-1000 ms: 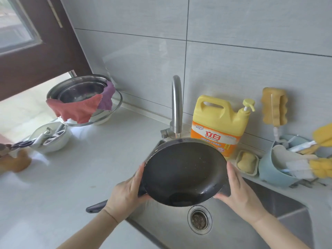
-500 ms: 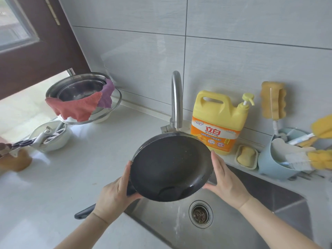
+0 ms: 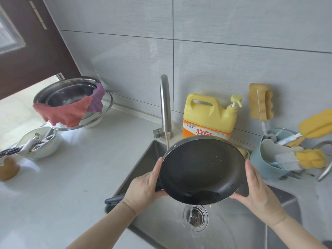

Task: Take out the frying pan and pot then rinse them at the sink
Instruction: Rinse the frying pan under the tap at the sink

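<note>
The black frying pan (image 3: 202, 169) is held over the sink (image 3: 233, 229), tilted steeply so its inner face turns toward the camera and its low rim hangs just above the drain (image 3: 195, 218). Its long axis runs from the upper right rim down to the lower left, where the dark handle (image 3: 114, 199) sticks out past the sink's left edge over the tabletop (image 3: 62, 177). Water pools at the pan's low edge and drips toward the drain.

The left hand (image 3: 143, 189) holds the pan where the handle joins it, fingers (image 3: 156, 169) lying up along the left rim and thumb under the bottom edge. The right hand (image 3: 255, 191) cups the right rim, fingers together and nearly straight, pointing up, palm pressed to the pan's outer wall.

A thin stream runs from the faucet (image 3: 165, 105) just behind the pan's upper left rim. A yellow detergent jug (image 3: 209, 114) stands at the sink's back edge.
</note>
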